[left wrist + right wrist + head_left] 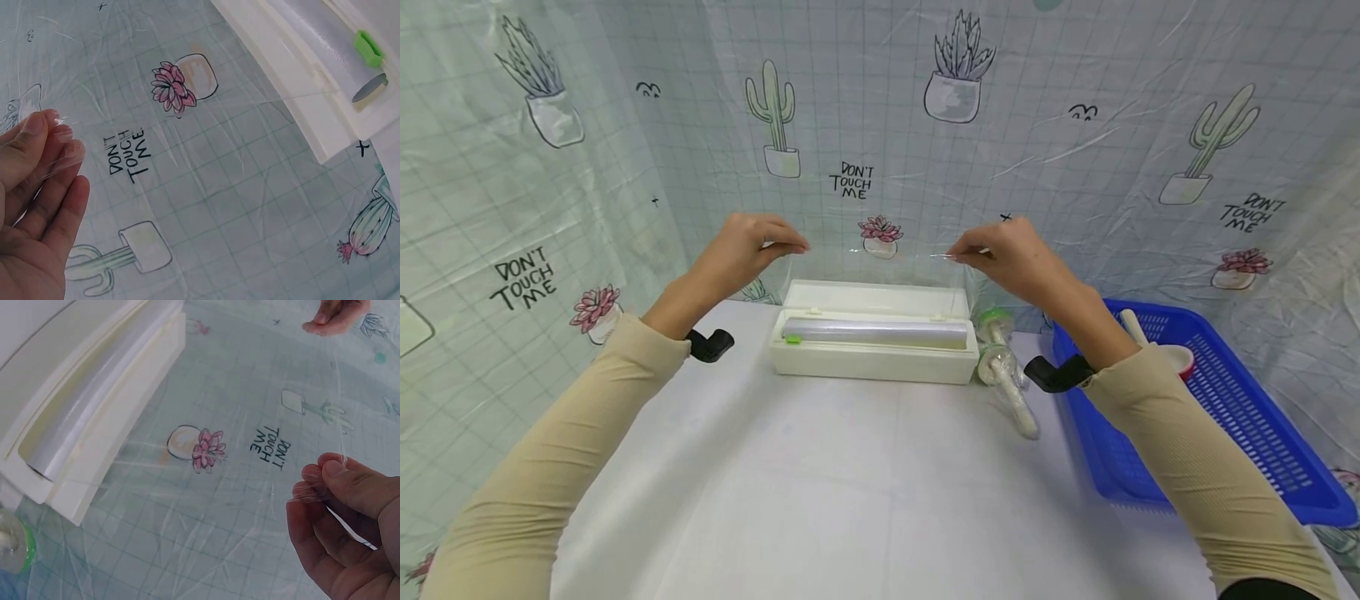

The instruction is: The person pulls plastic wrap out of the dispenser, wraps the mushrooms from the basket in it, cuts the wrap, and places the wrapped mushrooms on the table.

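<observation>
A clear sheet of plastic wrap (250, 500) stretches between both hands, up from the roll (880, 332) in a white dispenser box (872, 365) whose lid stands raised. My left hand (760, 242) pinches one corner of the film between thumb and fingers, above the box's left end. The other corner is pinched by my right hand (1003, 254), above the box's right end. Both hands are raised well over the box. On the dispenser's left end shows a small green slider (369, 49).
Wrapped utensils with a pale handle (1017, 408) and green rims lie against the box's right end. A blue basket (1105, 467) stands at the right, holding a red and white item (1180, 360). Behind the white table (820, 475) hangs a cactus-print sheet (880, 108).
</observation>
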Action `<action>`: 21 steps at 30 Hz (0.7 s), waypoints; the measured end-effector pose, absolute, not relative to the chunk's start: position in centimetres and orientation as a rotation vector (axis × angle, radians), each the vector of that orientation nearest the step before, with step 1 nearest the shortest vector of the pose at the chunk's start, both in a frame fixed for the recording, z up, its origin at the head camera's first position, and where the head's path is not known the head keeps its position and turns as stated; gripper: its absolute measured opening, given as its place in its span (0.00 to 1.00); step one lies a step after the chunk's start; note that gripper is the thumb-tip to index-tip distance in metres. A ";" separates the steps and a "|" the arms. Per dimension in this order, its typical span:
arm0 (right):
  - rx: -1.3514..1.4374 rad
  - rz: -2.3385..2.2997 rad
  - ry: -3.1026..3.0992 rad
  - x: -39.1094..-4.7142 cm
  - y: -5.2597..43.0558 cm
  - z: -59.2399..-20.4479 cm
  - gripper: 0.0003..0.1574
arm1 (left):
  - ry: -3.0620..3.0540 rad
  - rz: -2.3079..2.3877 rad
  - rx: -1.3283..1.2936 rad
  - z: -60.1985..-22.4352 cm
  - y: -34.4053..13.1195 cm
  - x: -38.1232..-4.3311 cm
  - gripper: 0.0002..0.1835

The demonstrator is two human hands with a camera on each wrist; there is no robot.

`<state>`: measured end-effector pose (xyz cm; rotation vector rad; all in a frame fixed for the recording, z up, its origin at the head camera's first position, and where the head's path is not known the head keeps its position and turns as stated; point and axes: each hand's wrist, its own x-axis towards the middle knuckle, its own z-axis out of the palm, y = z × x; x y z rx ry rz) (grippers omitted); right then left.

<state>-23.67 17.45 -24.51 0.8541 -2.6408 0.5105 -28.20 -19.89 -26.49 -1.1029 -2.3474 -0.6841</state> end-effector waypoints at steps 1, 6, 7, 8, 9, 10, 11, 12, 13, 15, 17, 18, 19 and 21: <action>0.852 0.512 -2.643 -23.7 17.4 -24.5 0.10 | -2.347 -0.684 -1.102 -26.5 -19.9 -28.2 0.07; 0.854 0.515 -2.650 -22.9 17.8 -24.8 0.10 | -2.307 -0.677 -1.079 -27.3 -19.1 -27.4 0.06; 0.860 0.516 -2.647 -22.4 18.1 -25.2 0.09 | -2.312 -0.688 -1.068 -27.7 -18.8 -26.9 0.06; 0.867 0.517 -2.641 -21.9 18.4 -25.6 0.09 | -2.312 -0.699 -1.063 -28.2 -18.4 -26.2 0.06; 0.873 0.520 -2.640 -21.3 18.7 -26.0 0.09 | -2.319 -0.717 -1.061 -28.7 -18.1 -25.4 0.06; 0.882 0.524 -2.639 -20.7 19.1 -26.5 0.09 | -2.330 -0.749 -1.058 -29.3 -17.7 -24.5 0.07; 0.891 0.525 -2.636 -20.2 19.4 -26.9 0.10 | -2.327 -0.778 -1.064 -29.8 -17.3 -23.6 0.06; 0.897 0.523 -2.636 -19.6 19.8 -27.3 0.10 | -2.322 -0.805 -1.073 -30.4 -16.9 -22.7 0.06; 0.893 0.517 -2.631 -19.2 20.1 -27.7 0.11 | -2.310 -0.829 -1.083 -31.1 -16.6 -21.8 0.06; 0.930 0.512 -2.588 -18.6 20.6 -28.6 0.12 | -2.279 -0.854 -1.126 -32.5 -16.1 -20.3 0.06; 0.996 0.509 -2.521 -18.0 20.8 -29.7 0.13 | -2.257 -0.831 -1.178 -34.0 -16.1 -18.8 0.08; 1.037 0.506 -2.484 -17.7 20.8 -30.4 0.14 | -2.248 -0.805 -1.211 -34.8 -16.3 -18.2 0.09; 1.079 0.492 -2.447 -17.3 20.8 -31.1 0.14 | -2.243 -0.777 -1.239 -35.5 -16.7 -17.6 0.10; 1.157 0.466 -2.411 -16.4 20.4 -32.7 0.16 | -2.239 -0.728 -1.300 -36.9 -17.6 -16.6 0.13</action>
